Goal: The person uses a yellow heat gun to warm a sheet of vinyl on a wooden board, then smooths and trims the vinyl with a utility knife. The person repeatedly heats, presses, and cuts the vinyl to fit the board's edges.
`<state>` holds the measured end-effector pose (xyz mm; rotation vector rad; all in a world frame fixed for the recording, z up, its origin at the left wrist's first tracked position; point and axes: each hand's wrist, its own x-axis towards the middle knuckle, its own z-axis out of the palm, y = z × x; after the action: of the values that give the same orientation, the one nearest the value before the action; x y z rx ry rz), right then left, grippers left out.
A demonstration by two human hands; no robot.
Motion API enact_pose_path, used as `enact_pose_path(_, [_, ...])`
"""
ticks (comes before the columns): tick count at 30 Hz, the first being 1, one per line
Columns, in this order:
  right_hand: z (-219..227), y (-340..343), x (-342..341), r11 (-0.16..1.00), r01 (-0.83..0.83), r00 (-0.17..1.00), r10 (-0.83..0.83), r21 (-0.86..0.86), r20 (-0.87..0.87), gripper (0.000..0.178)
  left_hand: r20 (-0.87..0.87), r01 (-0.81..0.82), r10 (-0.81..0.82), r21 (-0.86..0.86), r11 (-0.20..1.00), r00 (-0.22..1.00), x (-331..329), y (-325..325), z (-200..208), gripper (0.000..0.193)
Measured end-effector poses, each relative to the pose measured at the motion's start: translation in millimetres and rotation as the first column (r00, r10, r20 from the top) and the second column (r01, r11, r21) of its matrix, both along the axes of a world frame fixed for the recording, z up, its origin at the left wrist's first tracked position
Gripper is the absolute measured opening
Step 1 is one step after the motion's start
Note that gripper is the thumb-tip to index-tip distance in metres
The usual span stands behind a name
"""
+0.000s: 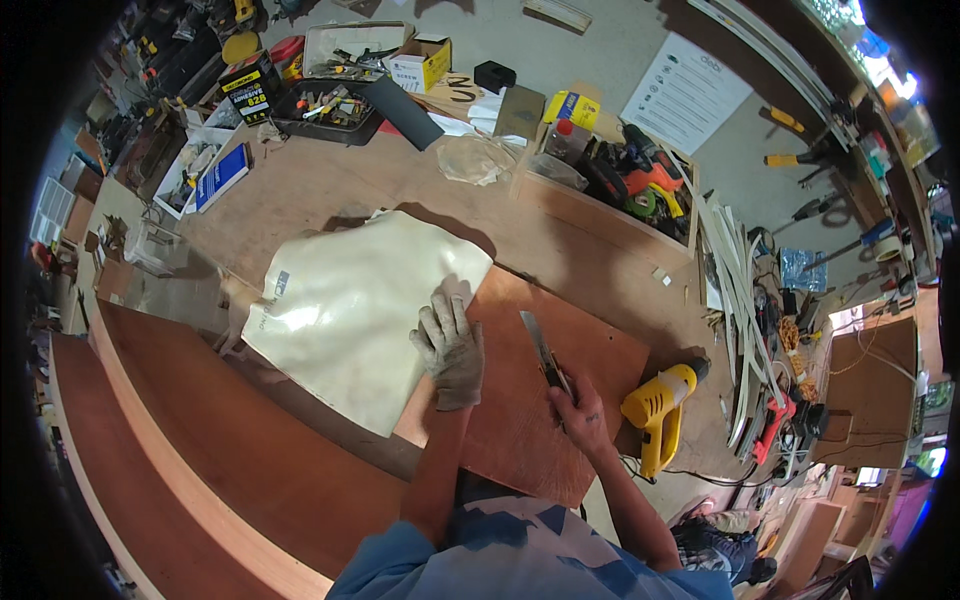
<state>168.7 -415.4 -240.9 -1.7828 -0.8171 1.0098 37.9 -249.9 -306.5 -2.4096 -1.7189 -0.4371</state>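
My left hand (452, 352) wears a pale work glove and lies flat, fingers stretched out, at the right edge of a glossy cream sheet (350, 300). The sheet is wavy and overlaps a reddish-brown wooden board (530, 420) under my hands. Above that board my right hand (585, 412), bare, is closed around a utility knife (543, 350). Its long blade is out and points away from me, up and to the left. To the right of this hand lies a yellow heat gun (662, 400), its cord trailing off the board's side.
Long curved wooden panels (240, 430) stand at the left. A wooden box (600, 215) of power tools sits at the back right, beside bundled white strips (735, 310). Along the back are a black tray (320, 110) of small tools and an adhesive tin (250, 88).
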Motion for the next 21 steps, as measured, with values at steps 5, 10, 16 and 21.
enact_pose_path(5, [-7.3,13.6,7.4,0.990,-0.004,0.994,0.019,-0.140,0.104,0.046,-0.041,0.027,-0.025,0.060,0.998,0.999,2.3,5.0,0.3,0.068])
enact_pose_path(10, [-32.4,39.4,27.0,0.978,-0.206,0.926,0.188,0.020,0.327,0.043,0.064,0.057,-0.068,0.157,0.986,0.996,-12.1,27.6,-6.2,0.069])
enact_pose_path(16, [-31.0,68.0,66.4,0.753,-0.657,0.501,0.457,-0.021,0.735,0.049,-0.072,0.177,-0.173,0.043,0.983,0.982,-54.1,28.3,-19.0,0.075])
enact_pose_path(21, [-17.9,97.6,85.5,0.459,-0.869,0.201,0.672,-0.188,0.712,0.063,-0.166,0.011,-0.046,-0.201,0.979,0.985,-52.9,29.1,36.4,0.090])
